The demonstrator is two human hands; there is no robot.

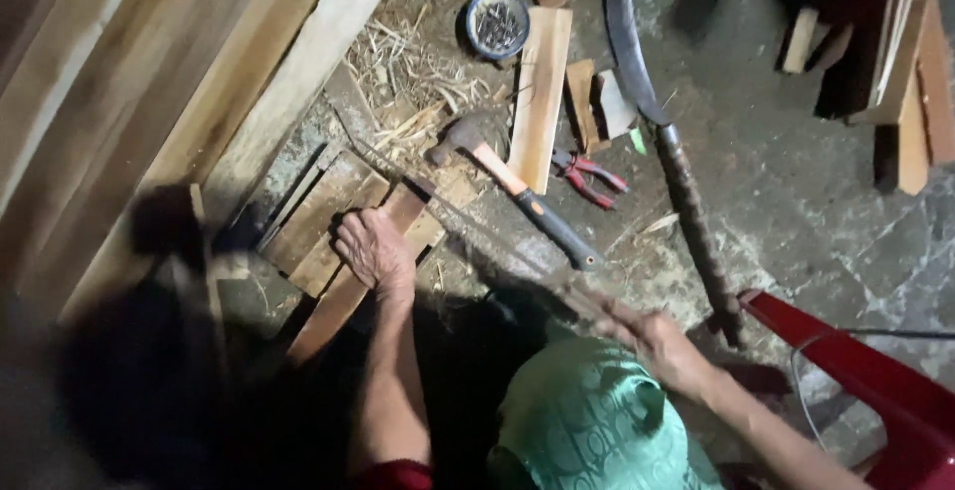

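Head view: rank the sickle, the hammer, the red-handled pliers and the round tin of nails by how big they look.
1. Sickle, longest by far, blade plus dark handle.
2. Hammer.
3 and 4. Red-handled pliers and round tin of nails look about alike; not ranked.

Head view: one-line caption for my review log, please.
Left hand presses a wood strip on the floor while the right hand draws a saw across it, beside a hammer.

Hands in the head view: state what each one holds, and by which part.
The left hand presses flat on a narrow wooden strip, near its upper end, without wrapping it. The right hand grips a thin saw at its near end; blur hides the handle.
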